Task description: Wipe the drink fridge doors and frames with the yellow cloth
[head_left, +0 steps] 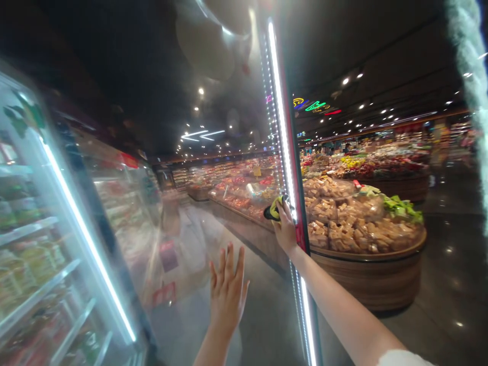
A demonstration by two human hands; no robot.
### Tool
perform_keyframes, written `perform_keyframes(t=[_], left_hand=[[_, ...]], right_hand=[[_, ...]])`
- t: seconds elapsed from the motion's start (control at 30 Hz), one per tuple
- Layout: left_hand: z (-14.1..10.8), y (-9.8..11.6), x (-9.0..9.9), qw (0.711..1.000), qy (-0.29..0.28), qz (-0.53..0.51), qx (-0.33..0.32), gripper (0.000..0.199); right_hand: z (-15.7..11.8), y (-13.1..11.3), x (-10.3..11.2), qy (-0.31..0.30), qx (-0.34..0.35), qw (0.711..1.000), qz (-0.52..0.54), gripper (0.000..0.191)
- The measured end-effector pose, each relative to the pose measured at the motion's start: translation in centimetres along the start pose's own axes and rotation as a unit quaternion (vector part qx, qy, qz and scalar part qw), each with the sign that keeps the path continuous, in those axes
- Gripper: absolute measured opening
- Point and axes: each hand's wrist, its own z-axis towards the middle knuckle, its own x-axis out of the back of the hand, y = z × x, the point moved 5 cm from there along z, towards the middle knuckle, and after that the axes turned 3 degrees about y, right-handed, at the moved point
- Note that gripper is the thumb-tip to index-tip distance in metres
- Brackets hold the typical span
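Observation:
In the head view, a glass door [244, 223] of a lit cooler stands open in front of me, with a bright light strip [280, 112] down its edge. My right hand [284, 227] reaches out to the glass beside the strip. Its fingers are closed on a yellow-green and black cloth-like pad [273, 210], partly hidden by the hand. Lower and to the left, my left hand [227, 290] is raised with its fingers spread and holds nothing. It is in front of the glass; whether it touches the pane I cannot tell.
To the left, cooler shelves [28, 231] hold blurred bottles beside another light strip [87, 239]. Beyond the door on the right stands a round wood-sided display stand [366, 279] with bagged tan food [354, 229] and green leaves. Reflections blur the glass.

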Motion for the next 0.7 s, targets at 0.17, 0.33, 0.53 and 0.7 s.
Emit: perform_keyframes(t=[0.17, 0.33, 0.53, 0.7], left_hand=[[2.1, 1.1, -1.1, 1.0, 0.001, -0.003, -0.001, 0.088], [2.2, 1.2, -1.1, 1.0, -0.014, -0.002, 0.002, 0.093], [3.4, 0.7, -0.5, 0.999, -0.019, 0.02, 0.025, 0.1], [3.9, 0.9, -0.4, 0.999, -0.025, 0.021, 0.028, 0.103]], right_hand=[[4.3, -0.9, 0.7, 0.046, 0.008, 0.999, 0.02, 0.065], [-1.4, -0.1, 1.4, 0.066, -0.014, 0.997, 0.022, 0.064], [8.0, -1.5, 0.0, 0.097, -0.02, 0.994, 0.05, 0.059], [5.4, -2.4, 0.6, -0.03, 0.099, 0.994, 0.023, 0.064]])
